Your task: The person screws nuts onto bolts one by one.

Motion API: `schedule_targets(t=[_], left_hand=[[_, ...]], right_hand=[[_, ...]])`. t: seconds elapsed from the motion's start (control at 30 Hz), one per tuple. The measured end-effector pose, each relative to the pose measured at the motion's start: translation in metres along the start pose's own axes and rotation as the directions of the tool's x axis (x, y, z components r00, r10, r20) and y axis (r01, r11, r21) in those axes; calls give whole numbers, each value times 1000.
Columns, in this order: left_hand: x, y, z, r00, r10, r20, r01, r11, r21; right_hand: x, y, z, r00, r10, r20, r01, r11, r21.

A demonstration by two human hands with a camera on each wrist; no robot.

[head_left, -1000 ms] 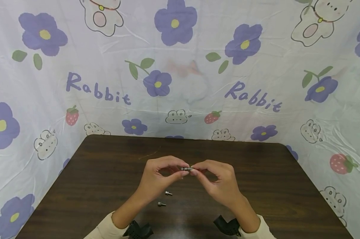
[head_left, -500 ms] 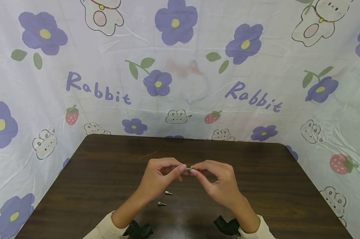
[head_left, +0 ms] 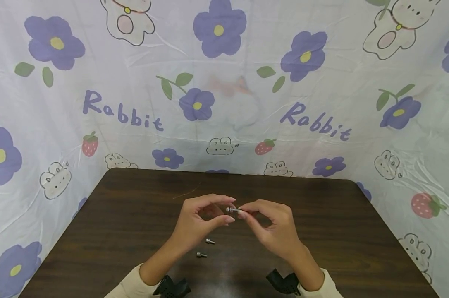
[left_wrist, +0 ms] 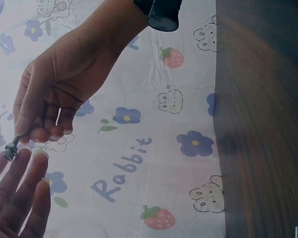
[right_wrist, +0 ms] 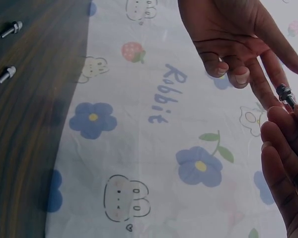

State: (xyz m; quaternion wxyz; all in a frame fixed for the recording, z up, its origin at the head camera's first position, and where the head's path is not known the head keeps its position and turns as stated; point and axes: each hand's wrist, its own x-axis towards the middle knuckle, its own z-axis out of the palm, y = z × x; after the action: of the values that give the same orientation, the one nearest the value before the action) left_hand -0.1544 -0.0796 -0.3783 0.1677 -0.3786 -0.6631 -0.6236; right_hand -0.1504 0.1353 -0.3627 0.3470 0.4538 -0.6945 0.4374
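My right hand [head_left: 274, 223] pinches the threaded end of a small metal bolt [head_left: 232, 210] between thumb and index finger, above the table. The bolt lies nearly level, its head toward the left. Around that head my left hand [head_left: 196, 217] spreads thumb and index finger, with a gap above and below it. The left wrist view shows the bolt [left_wrist: 10, 150] with washer-like rings near its head. In the right wrist view the bolt head [right_wrist: 283, 91] stands out beyond the right fingertips, in front of the left fingers.
Two more short bolts lie on the dark wood table [head_left: 135, 223]: an upper bolt [head_left: 210, 241] and a lower bolt [head_left: 201, 255], below the left hand. Black devices sit at both wrists. A patterned cloth [head_left: 224, 124] hangs behind and beside the table.
Earlier the left thumb and finger touched the bolt head, the thumb sliding upward over it; now they have parted from it. The right hand keeps its pinch in the same place.
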Motion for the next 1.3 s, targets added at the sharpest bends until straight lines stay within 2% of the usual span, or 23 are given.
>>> schedule_targets(t=[0.2, 0.43, 1.1, 1.3], left_hand=[[1, 3, 1, 999, 47, -23, -46, 999, 28], [1, 1, 2, 996, 81, -22, -81, 997, -18], [0, 0, 3, 999, 20, -26, -20, 1000, 24], [-2, 0, 2, 1000, -1, -31, 3, 998, 64]], right_hand=[[0, 0, 0, 1000, -10, 0, 10, 1000, 6], [0, 0, 0, 1000, -10, 3, 10, 1000, 5], [-1, -2, 0, 1000, -4, 11, 3, 1000, 13], [-2, -2, 0, 1000, -9, 7, 9, 1000, 6]])
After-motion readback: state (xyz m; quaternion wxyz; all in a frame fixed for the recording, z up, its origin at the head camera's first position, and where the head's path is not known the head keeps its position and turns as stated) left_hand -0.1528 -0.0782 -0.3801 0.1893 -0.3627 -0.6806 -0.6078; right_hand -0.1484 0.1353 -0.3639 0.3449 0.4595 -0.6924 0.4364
